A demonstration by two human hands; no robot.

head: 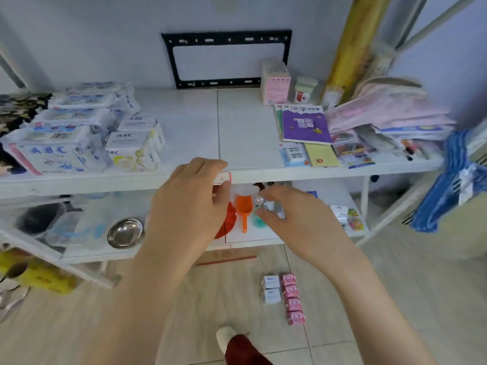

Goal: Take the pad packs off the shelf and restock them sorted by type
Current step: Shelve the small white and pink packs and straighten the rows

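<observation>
Many pad packs (pixel 79 127) sit stacked on the shelf (pixel 184 122), upper left; small packs (pixel 284 296) lie on the floor (pixel 382 299), lower right. In the middle, the left hand (pixel 189 201) touches a label (pixel 222 177), but I cannot tell if it grips it. The right hand (pixel 297 219) is spread and holds nothing.

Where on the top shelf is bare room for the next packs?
Bare: the middle of the top shelf, between the ABC pad packs at left and the purple book at right, back to the black wall bracket. Crowded: both shelf ends. The floor beside the small packs is also bare.
</observation>
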